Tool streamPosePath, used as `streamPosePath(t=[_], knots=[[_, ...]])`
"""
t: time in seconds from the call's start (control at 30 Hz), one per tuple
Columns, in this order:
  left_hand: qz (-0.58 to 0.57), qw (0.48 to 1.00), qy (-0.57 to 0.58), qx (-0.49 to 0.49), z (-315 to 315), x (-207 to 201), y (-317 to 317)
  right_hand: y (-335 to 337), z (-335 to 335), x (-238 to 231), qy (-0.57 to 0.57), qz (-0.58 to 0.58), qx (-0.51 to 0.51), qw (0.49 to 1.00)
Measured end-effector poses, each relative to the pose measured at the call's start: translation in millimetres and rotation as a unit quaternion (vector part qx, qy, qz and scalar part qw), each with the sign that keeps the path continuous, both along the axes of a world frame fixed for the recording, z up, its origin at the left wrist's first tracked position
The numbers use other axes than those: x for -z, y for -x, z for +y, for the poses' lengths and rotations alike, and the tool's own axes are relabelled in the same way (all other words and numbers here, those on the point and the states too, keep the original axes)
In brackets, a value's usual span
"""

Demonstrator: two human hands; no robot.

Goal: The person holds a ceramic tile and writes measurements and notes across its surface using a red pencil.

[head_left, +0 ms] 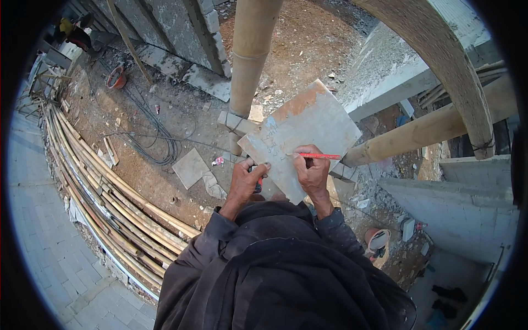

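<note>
A pale, squarish slab (316,124), tile-like, lies tilted in front of me, with a brown stain along its far edge and scribbled marks on its face. My right hand (313,177) is closed on a red pencil (324,156), whose point is at the slab's surface. At the slab's near-left edge, my left hand (245,180) is closed around a black-and-red tape measure (258,185), mostly hidden by the fingers. What bears the slab from below is largely covered.
Bamboo posts (250,60) and a curved wooden piece (440,44) rise close around the slab. Long bamboo poles (118,192) lie at left, near coiled black cable (165,144) and a loose tile (190,168). A bucket (377,240) stands at right; a person (77,34) is far left.
</note>
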State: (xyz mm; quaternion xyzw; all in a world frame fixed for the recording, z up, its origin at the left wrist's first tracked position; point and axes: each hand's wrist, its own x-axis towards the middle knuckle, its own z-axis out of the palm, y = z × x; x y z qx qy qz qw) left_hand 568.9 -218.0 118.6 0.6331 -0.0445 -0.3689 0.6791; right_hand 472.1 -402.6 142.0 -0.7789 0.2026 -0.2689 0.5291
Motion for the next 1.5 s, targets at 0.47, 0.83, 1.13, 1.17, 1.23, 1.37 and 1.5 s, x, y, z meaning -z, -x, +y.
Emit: streamPosePath(t=[0.47,0.83,1.13,1.17,1.23,1.37,1.5], knots=[[-0.001,1.000,0.011,-0.006,-1,-1,1,0,-2,5,0.065,0.003,-0.008,0.998],[-0.003,1.000,0.005,-0.002,1,6,1,-4,1,-3,0.040,-0.027,-0.024,0.999],[0.003,1.000,0.003,-0.003,1,-1,2,-5,-1,3,0.014,-0.052,-0.006,0.999],[0.000,1.000,0.001,0.000,0,1,2,-2,-4,3,0.014,-0.053,-0.004,0.998],[0.001,1.000,-0.001,-0.003,-1,4,2,4,-10,-5,-0.226,-0.052,0.017,0.973],[-0.002,1.000,-0.012,-0.007,-6,12,4,10,-25,-2,-0.253,-0.093,0.003,0.963],[0.023,0.999,-0.009,-0.034,-4,5,10,6,-13,-1,-0.179,-0.036,-0.009,0.983]])
